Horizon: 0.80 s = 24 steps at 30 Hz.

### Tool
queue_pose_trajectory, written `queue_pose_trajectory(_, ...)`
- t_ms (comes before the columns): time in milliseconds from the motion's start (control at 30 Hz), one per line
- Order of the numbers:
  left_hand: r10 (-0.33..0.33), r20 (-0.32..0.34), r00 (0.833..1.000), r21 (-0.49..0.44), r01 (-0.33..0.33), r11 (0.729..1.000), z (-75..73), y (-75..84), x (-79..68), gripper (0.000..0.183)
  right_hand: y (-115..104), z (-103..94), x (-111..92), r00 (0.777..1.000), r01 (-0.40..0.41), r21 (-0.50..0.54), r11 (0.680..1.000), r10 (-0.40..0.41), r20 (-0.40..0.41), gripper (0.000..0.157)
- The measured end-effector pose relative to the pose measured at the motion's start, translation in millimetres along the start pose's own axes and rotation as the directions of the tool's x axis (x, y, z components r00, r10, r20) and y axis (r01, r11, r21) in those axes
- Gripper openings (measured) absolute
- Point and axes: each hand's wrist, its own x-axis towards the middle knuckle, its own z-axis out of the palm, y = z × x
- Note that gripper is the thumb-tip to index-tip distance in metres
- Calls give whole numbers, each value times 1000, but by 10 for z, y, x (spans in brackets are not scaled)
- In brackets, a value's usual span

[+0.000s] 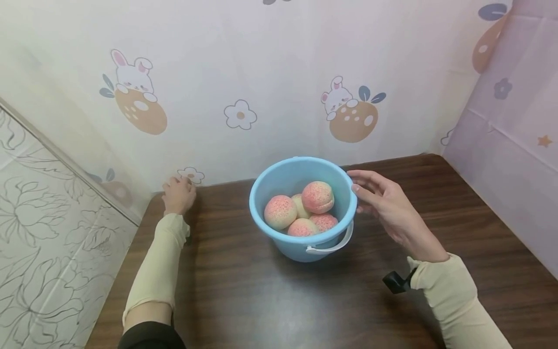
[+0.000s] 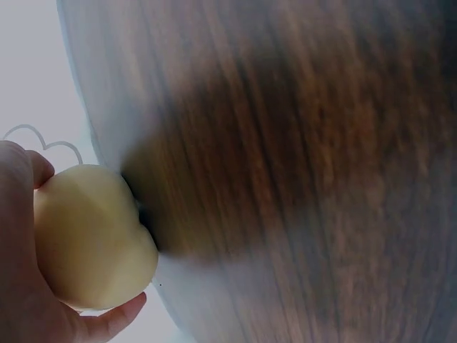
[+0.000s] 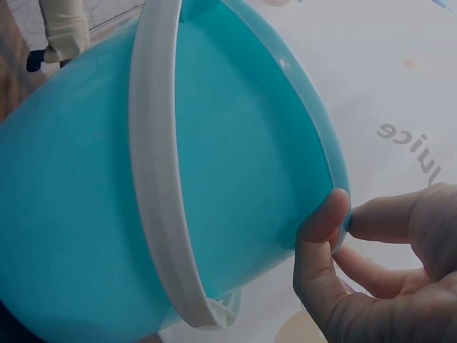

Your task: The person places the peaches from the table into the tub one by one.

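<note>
At the far left corner of the table, my left hand grips a peach. The hand hides that fruit in the head view. In the left wrist view the peach is pale yellow, resting at the table edge with fingers and thumb around it. My right hand pinches the right side of the rim of a light blue bucket between thumb and fingers, as the right wrist view also shows. Several pink-speckled peaches lie inside the bucket, which stands upright with its white handle folded down at the front.
The dark wood table reaches back to a wall covering printed with rabbits and flowers. A white panel with line-drawn flowers borders the left side. A black strap piece hangs at the right wrist.
</note>
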Motion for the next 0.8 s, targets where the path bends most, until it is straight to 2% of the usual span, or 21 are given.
queue_pose_trajectory(367,19,1,1000,75,-20,997,10,63,-49,44,-12,1,2,1000,4,12,1000,-4,3,51)
queue_pose_trajectory(600,19,-45,999,108,-14,994,106,12,-27,42,-23,4,3,1000,1,11,1000,-1,2,53)
queue_pose_trajectory(800,8,-68,998,111,0,994,110,29,-66,42,-20,12,0,1000,-12,7,1000,12,-4,53)
